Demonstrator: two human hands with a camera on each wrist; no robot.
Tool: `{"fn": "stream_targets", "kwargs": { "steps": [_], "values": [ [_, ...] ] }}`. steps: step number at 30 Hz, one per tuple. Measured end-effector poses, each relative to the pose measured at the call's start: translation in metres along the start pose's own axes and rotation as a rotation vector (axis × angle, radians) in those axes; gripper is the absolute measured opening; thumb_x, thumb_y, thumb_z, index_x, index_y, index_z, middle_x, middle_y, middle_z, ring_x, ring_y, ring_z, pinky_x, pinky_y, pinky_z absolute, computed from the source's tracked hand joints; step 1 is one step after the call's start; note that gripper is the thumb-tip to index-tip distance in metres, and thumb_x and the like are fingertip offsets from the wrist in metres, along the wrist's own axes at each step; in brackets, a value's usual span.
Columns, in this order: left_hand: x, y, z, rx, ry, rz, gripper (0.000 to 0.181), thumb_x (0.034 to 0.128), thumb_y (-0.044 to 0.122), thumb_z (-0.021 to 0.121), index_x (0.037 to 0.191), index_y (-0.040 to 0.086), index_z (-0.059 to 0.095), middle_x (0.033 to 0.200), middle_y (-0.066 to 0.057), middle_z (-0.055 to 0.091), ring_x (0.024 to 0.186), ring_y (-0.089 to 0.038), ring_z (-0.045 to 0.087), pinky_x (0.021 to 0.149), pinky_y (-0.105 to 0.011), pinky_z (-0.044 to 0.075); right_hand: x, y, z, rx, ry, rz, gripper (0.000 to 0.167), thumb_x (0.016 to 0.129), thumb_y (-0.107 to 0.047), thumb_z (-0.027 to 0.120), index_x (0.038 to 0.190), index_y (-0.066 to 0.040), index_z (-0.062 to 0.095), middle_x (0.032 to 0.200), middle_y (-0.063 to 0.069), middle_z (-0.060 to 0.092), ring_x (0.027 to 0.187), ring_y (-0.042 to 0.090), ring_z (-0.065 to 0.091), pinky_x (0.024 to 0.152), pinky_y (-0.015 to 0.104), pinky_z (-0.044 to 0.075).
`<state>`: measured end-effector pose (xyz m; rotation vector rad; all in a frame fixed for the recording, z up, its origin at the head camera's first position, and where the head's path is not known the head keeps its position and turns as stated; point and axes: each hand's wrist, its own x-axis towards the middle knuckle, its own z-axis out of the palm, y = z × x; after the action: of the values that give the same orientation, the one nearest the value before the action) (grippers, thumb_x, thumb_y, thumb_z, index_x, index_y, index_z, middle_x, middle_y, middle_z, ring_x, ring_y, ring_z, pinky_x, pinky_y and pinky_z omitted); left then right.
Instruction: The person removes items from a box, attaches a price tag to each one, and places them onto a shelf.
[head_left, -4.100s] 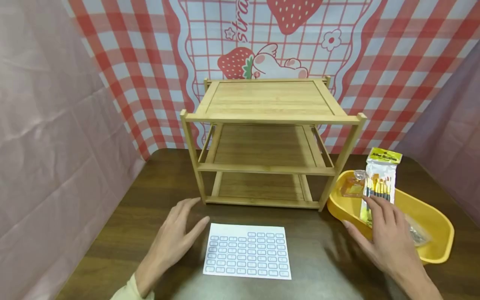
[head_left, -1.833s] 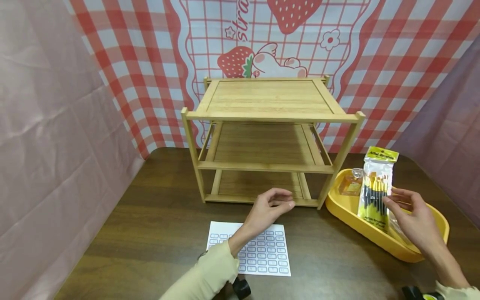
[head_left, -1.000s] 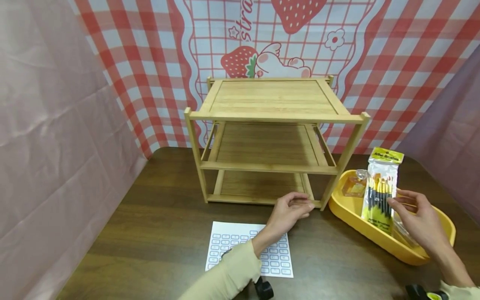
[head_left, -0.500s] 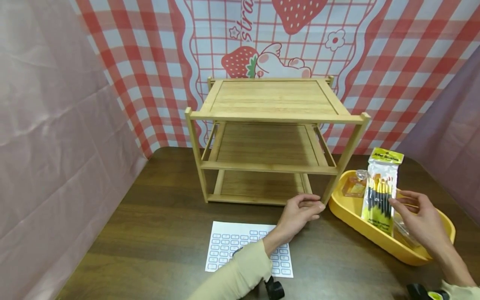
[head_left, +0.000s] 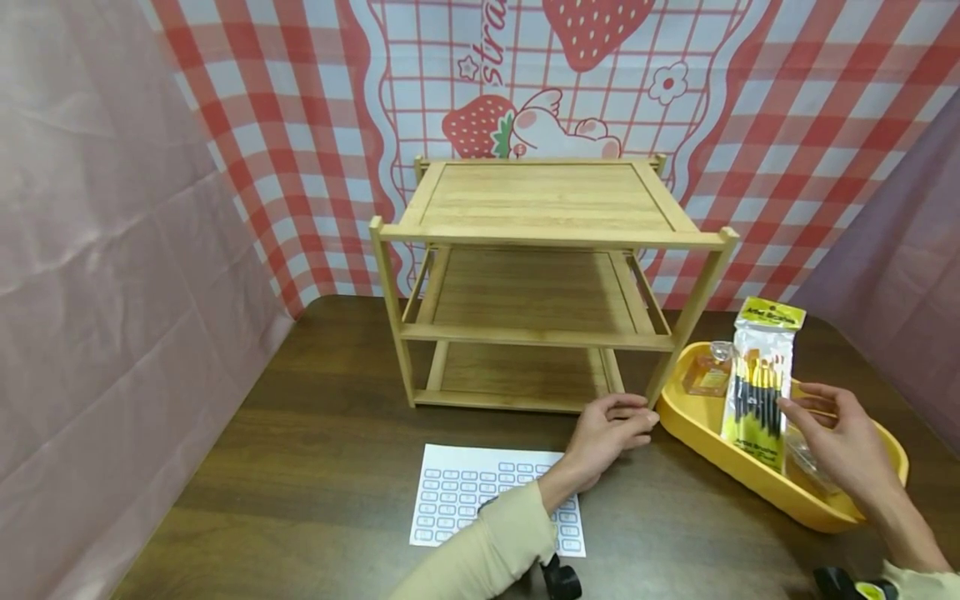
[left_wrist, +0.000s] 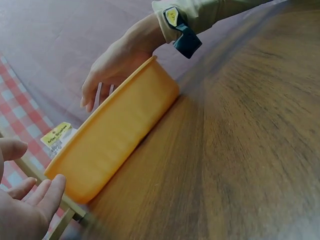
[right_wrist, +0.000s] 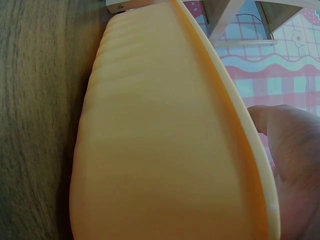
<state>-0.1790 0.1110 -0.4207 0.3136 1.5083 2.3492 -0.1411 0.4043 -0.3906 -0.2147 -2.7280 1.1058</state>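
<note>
My left hand [head_left: 611, 437] hovers in front of the shelf's right front leg, its fingertips close to the left end of a yellow tray [head_left: 738, 467]. Nothing shows between its loosely bent fingers; whether they touch the tray is unclear. Over the tray's right part is my right hand [head_left: 847, 433], relaxed, with the thumb beside a pack of artist brushes [head_left: 757, 392]. The pack leans upright in the tray. Behind it lies a small amber bottle [head_left: 707, 373] with a clear cap. A clear plastic packet [head_left: 806, 458] is partly hidden beneath the right hand.
A three-tier wooden shelf [head_left: 547, 200] stands at the back of the brown table [head_left: 315, 500]. A white sheet of printed labels [head_left: 450, 492] lies in front, partly covered by my left sleeve. Checked cloth hangs behind the shelf, with plain cloth at the sides.
From left of the label sheet, my left hand has crossed right to the tray's left end. My right hand has shifted right, from in front of the brush pack to its right side.
</note>
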Motion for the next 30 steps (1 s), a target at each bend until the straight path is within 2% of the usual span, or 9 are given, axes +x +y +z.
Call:
{"fn": "stream_targets", "kwargs": {
  "steps": [2,4,8,13,20,21,25,27,30],
  "values": [
    [0.001,-0.001,0.001,-0.021,0.012,-0.002,0.027,0.0948,-0.006,0.067,0.121,-0.010,0.063,0.098,-0.005,0.070,0.109,-0.042,0.068,0.084,-0.030,0.059,0.000,0.001,0.000,0.004,0.001,-0.009,0.068,0.109,-0.033,0.050,0.145,0.020,0.028,0.135,0.045,0.043,0.111,0.051,0.053,0.061,0.008,0.036],
    [0.002,-0.003,0.003,-0.046,0.030,-0.004,0.027,0.0936,-0.007,0.067,0.120,-0.010,0.064,0.098,-0.006,0.070,0.104,-0.036,0.069,0.084,-0.030,0.060,0.000,0.002,0.000,0.010,0.006,-0.026,0.067,0.109,-0.032,0.051,0.145,0.020,0.029,0.134,0.046,0.044,0.101,0.023,0.061,0.063,0.007,0.037],
    [0.003,-0.007,0.008,-0.099,0.062,-0.007,0.028,0.0916,-0.011,0.066,0.119,-0.010,0.063,0.097,-0.009,0.070,0.092,-0.024,0.070,0.081,-0.031,0.061,0.001,0.005,-0.001,0.018,0.017,-0.041,0.065,0.109,-0.029,0.054,0.144,0.021,0.031,0.132,0.047,0.045,0.091,-0.015,0.040,0.064,0.005,0.038],
    [0.003,-0.010,0.014,-0.155,0.115,-0.010,0.026,0.0904,-0.014,0.066,0.116,-0.009,0.064,0.095,-0.011,0.071,0.087,-0.021,0.069,0.079,-0.032,0.061,0.001,0.005,-0.001,0.001,0.025,-0.031,0.066,0.108,-0.031,0.054,0.143,0.020,0.032,0.132,0.046,0.046,0.092,-0.001,0.051,0.064,0.006,0.039],
    [0.006,-0.015,0.023,-0.181,0.228,-0.014,0.021,0.0876,-0.015,0.069,0.107,-0.007,0.067,0.090,-0.012,0.071,0.090,-0.033,0.072,0.075,-0.031,0.062,0.002,0.005,-0.001,0.008,0.013,-0.034,0.065,0.109,-0.028,0.052,0.142,0.022,0.030,0.130,0.048,0.045,0.101,0.046,0.057,0.062,0.007,0.042],
    [0.006,-0.016,0.024,-0.180,0.237,-0.013,0.021,0.0876,-0.015,0.069,0.107,-0.007,0.067,0.090,-0.012,0.072,0.090,-0.033,0.072,0.074,-0.031,0.062,0.002,0.005,-0.001,0.006,0.010,-0.032,0.065,0.109,-0.029,0.052,0.142,0.022,0.030,0.130,0.048,0.044,0.101,0.045,0.058,0.062,0.007,0.042],
    [0.006,-0.018,0.027,-0.193,0.261,-0.008,0.020,0.0870,-0.014,0.069,0.106,-0.009,0.066,0.089,-0.013,0.072,0.085,-0.029,0.072,0.075,-0.031,0.062,0.003,0.005,-0.002,0.022,-0.001,-0.037,0.065,0.109,-0.028,0.051,0.142,0.024,0.029,0.130,0.050,0.043,0.089,0.004,0.060,0.062,0.009,0.045],
    [0.006,-0.019,0.029,-0.202,0.267,-0.008,0.019,0.0866,-0.015,0.069,0.105,-0.010,0.067,0.088,-0.013,0.072,0.083,-0.027,0.071,0.075,-0.032,0.062,0.003,0.005,-0.002,0.029,-0.004,-0.041,0.065,0.109,-0.027,0.051,0.142,0.024,0.028,0.129,0.050,0.042,0.083,-0.015,0.048,0.062,0.010,0.047],
    [0.006,-0.020,0.031,-0.214,0.272,-0.009,0.018,0.0861,-0.015,0.069,0.103,-0.010,0.067,0.086,-0.012,0.072,0.081,-0.025,0.071,0.074,-0.032,0.062,0.004,0.005,-0.002,0.031,-0.010,-0.042,0.065,0.109,-0.027,0.051,0.141,0.025,0.028,0.129,0.051,0.042,0.081,-0.021,0.040,0.061,0.011,0.048]
  ]
}}
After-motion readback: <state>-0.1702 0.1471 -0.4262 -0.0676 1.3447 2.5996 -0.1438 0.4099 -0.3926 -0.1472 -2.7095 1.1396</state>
